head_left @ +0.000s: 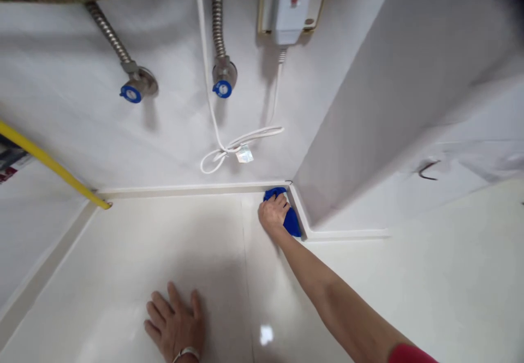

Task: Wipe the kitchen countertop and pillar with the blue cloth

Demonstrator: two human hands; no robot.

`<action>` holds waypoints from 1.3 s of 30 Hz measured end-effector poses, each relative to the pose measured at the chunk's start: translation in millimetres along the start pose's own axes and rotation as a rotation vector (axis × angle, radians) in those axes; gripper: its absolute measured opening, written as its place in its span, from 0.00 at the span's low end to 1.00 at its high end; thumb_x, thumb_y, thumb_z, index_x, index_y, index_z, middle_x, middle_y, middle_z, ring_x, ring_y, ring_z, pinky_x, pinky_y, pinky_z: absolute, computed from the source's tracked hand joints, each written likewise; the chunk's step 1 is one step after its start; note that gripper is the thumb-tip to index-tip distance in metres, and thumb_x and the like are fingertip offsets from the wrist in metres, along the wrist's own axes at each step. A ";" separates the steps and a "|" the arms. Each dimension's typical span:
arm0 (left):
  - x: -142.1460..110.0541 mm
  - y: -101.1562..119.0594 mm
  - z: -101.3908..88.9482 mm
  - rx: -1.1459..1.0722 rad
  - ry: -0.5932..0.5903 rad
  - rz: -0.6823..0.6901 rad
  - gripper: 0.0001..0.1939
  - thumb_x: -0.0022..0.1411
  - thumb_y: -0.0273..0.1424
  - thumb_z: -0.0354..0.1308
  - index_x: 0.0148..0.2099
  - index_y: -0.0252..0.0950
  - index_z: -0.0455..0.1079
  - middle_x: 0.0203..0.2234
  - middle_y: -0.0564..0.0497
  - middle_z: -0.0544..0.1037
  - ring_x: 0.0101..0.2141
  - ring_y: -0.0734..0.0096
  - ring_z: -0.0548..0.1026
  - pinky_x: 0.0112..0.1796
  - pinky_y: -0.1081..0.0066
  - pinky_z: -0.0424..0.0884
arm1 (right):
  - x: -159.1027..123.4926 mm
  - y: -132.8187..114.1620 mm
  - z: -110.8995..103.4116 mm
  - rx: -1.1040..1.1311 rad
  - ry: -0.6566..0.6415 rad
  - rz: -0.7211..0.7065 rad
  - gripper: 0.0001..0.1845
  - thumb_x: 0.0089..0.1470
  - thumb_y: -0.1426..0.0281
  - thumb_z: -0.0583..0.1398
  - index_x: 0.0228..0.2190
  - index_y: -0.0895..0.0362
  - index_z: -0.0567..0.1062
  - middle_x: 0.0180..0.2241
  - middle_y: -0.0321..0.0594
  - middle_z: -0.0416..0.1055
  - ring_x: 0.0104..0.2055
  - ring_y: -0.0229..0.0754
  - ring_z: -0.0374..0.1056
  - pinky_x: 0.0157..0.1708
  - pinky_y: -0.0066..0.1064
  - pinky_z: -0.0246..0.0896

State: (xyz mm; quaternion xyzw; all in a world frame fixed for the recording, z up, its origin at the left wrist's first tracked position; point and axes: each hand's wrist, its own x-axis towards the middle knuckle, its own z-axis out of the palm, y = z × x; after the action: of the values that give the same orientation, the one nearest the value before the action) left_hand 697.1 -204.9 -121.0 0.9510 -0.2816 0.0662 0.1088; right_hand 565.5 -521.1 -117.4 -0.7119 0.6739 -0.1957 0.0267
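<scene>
A blue cloth (292, 223) lies bunched under my right hand (275, 213), pressed into the corner where the back wall meets the grey-white pillar. The fingers curl over the cloth, and part of it spreads out beside the raised edge strip (301, 213). My left hand (179, 325) rests on the glossy white surface (164, 243) with its fingers spread, holding nothing. It wears a bracelet (187, 353) at the wrist.
Two blue-handled valves (131, 93) with metal hoses come out of the back wall. A white plug (293, 8) sits in a socket, its looped cord (241, 143) hanging down. A yellow pipe (53, 166) runs at the left; a hook (428, 171) is at the right.
</scene>
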 end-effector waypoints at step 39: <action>-0.7 3.6 -14.0 -0.098 -0.013 -0.043 0.33 0.67 0.42 0.35 0.67 0.30 0.57 0.66 0.30 0.55 0.68 0.43 0.47 0.63 0.42 0.47 | -240.7 141.5 -110.2 0.194 -0.391 -0.902 0.27 0.60 0.63 0.57 0.60 0.50 0.66 0.69 0.50 0.46 0.70 0.56 0.40 0.66 0.57 0.39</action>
State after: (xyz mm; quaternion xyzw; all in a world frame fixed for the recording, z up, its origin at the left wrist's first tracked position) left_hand 693.6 -204.1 -106.9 0.9508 -0.2648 0.0437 0.1547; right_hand 392.9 -275.5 -116.9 -0.9500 0.2601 -0.1125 0.1312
